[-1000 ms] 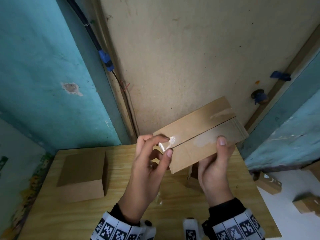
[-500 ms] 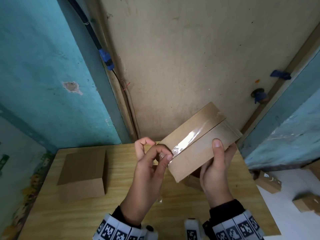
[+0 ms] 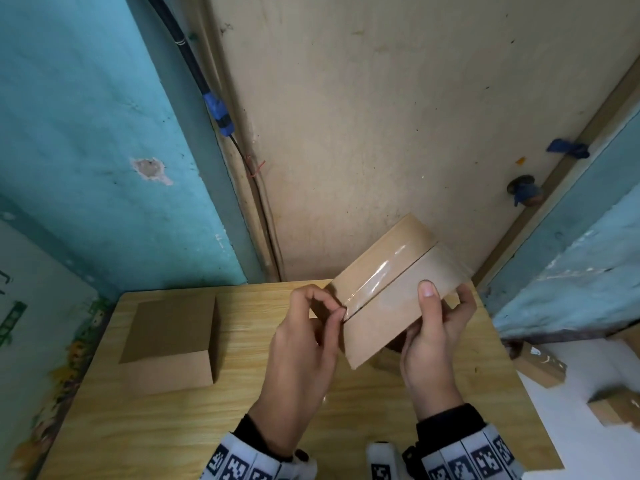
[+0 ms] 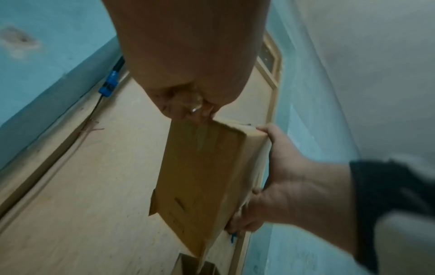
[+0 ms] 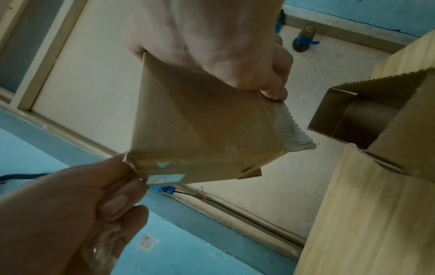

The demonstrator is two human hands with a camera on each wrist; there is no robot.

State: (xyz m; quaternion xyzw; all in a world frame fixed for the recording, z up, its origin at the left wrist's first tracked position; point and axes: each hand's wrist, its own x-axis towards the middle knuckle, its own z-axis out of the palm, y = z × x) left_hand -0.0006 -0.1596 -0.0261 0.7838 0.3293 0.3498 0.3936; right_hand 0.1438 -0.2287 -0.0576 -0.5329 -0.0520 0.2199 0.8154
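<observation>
Fingers (image 3: 330,323) of left hand (image 3: 301,351) pinch the clear tape (image 3: 377,277) end at the seam of the cardboard box (image 3: 388,317), which is tilted, mid-frame, above the wooden table (image 3: 242,427). Right hand (image 3: 433,348) grips the box's right end, thumb on top. Small boxes (image 3: 540,367) on floor, lower right.

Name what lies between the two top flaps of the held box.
On the box, a strip of clear tape runs along there, its near end pinched by the left hand; the head view shows it.
</observation>
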